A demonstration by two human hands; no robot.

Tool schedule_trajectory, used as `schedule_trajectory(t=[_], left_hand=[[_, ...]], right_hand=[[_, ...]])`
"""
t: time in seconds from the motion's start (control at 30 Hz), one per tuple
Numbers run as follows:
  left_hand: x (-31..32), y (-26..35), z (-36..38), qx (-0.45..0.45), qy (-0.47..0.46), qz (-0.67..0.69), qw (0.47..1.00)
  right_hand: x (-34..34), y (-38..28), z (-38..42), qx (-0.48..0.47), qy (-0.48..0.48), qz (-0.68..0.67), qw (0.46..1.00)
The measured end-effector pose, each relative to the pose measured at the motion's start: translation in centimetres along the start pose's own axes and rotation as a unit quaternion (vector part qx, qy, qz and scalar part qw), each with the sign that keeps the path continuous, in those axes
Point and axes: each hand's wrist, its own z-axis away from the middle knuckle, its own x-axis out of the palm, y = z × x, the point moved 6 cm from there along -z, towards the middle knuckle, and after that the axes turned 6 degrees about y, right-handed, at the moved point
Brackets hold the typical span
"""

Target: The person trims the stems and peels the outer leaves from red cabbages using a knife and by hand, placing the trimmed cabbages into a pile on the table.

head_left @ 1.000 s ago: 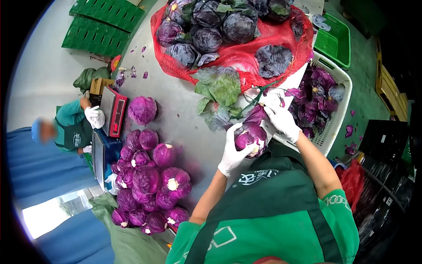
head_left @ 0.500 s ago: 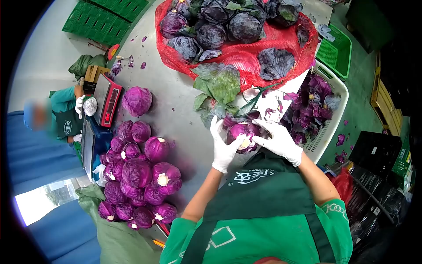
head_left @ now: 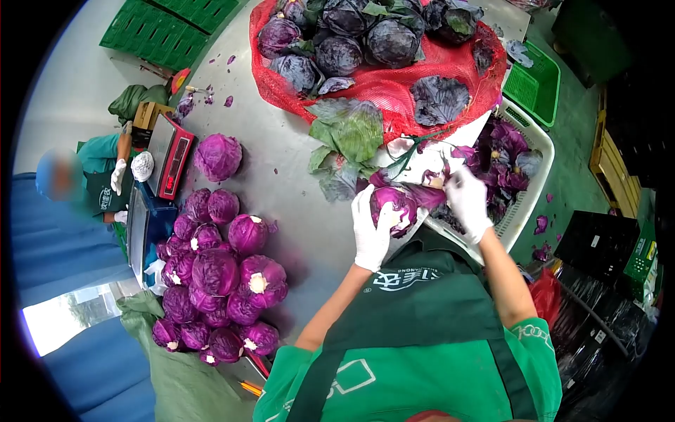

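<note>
A red cabbage (head_left: 394, 213) is held near the table's edge, in front of my apron. My left hand (head_left: 371, 232), in a white glove, is closed around its left side. An outer cabbage leaf (head_left: 424, 195) stretches rightward from the head toward my right hand (head_left: 470, 202). That gloved hand is slightly blurred, with its fingers pinched at the leaf's outer end. Loose green-grey leaves (head_left: 349, 133) lie just beyond the cabbage. Close by on the right, a white crate (head_left: 524, 205) holds many purple leaves.
A red mesh sack (head_left: 383, 98) with untrimmed cabbages lies at the far side. Trimmed cabbages (head_left: 216, 273) are piled on the left, near a red scale (head_left: 173, 160). A co-worker (head_left: 98, 176) stands beyond the scale. A green crate (head_left: 532, 83) sits on the floor at right.
My right hand has left the cabbage and moved right, drawing a leaf outward. My left hand has shifted slightly right with the cabbage, which is turned. The co-worker's gloved hand has moved lower.
</note>
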Motion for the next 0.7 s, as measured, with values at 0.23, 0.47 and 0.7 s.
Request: schedule_trajectory(t=[0.23,0.47,0.7], left_hand=[[-0.6,-0.8,-1.5,0.095,-0.079,-0.067,0.990],[-0.9,2.3,-0.5,0.101,-0.106,-0.112,0.983],[0.5,3.0,-0.6,0.147,-0.132,-0.171,0.965]], right_hand=[[1.1,-6.6,0.9,-0.042,-0.274,-0.144,0.950],[3.0,-7.0,2.1,-0.031,-0.322,-0.200,0.925],[2.3,-7.2,2.7,-0.086,-0.244,-0.041,0.965]])
